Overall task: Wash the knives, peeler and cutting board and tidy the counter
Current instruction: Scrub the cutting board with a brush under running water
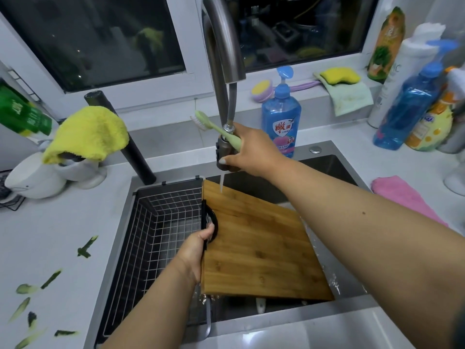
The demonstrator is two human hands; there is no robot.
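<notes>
Fingers of the left hand (198,244) are curling through the black handle of the bamboo cutting board (259,245), tilting it over the sink (327,162). Right hand (247,151) is gripping the pull-out faucet head (222,157) and a green brush (214,127), water streaming onto the board's top corner.

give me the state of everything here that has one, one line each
faucet sprayer: pulled out, running
cutting board: tilted over the sink, wet at its top edge
left hand: grips the board's black handle
right hand: holds sprayer and green brush
wire basket: empty
peels: scattered on the counter
</notes>
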